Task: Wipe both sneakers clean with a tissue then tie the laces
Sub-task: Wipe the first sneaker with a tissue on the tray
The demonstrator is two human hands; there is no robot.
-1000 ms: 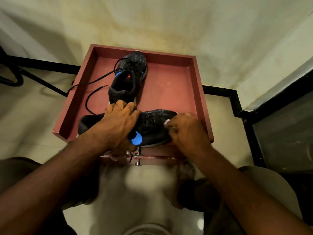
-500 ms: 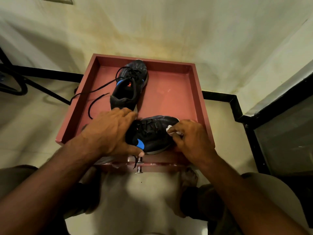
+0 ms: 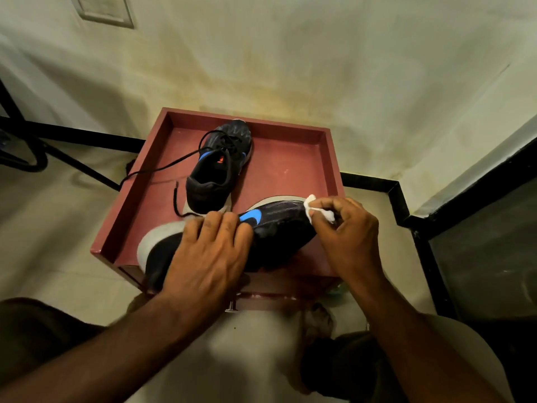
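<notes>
A black sneaker with a blue logo point(image 3: 276, 225) lies on its side across the front of a red wooden tray point(image 3: 325, 158), grey sole facing away from me. My left hand point(image 3: 209, 254) presses down on its middle and heel. My right hand point(image 3: 345, 231) pinches a small white tissue point(image 3: 312, 207) against the shoe's toe. The second black sneaker point(image 3: 220, 170) stands upright farther back in the tray, its black laces point(image 3: 162, 170) untied and trailing over the left rim.
The tray sits on a pale tiled floor against a stained cream wall. A black metal frame point(image 3: 72, 161) runs at the left, and a dark glass panel with a black border point(image 3: 479, 242) stands at the right. My knees flank the tray's front edge.
The near sneaker has been rolled onto its side, so its sole and blue logo now face up. My right hand with the tissue moved to the toe tip.
</notes>
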